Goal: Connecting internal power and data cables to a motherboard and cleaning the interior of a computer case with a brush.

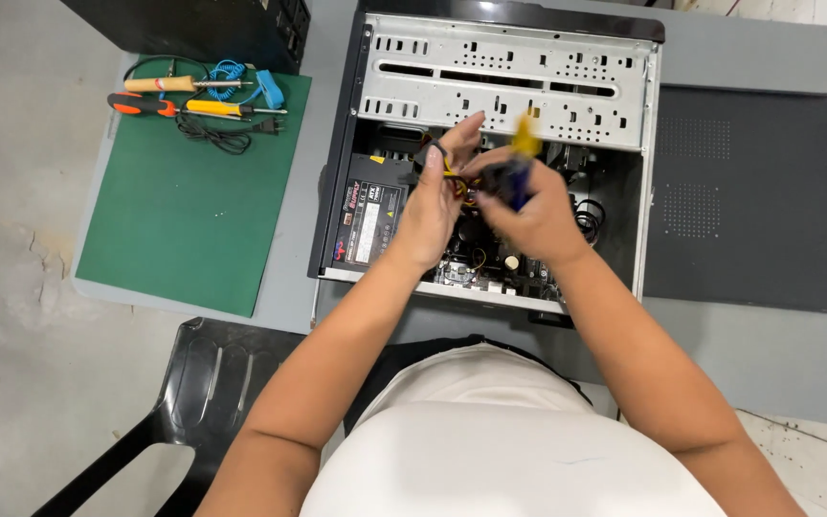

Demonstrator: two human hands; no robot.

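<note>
Above the open computer case [624, 115], left hand [430, 206] pinches the cable bundle [454, 180] beside right hand [533, 215] gripping a screwdriver [521, 163].

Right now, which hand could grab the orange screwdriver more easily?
Probably the left hand: the orange screwdriver lies on the green mat on that side, while the right hand already grips a yellow-handled tool.

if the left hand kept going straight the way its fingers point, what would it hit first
Probably the perforated metal drive cage of the open computer case. The left hand points up and away over the wire bundle it touches. Depth is unclear, so it might pass above it.
</note>
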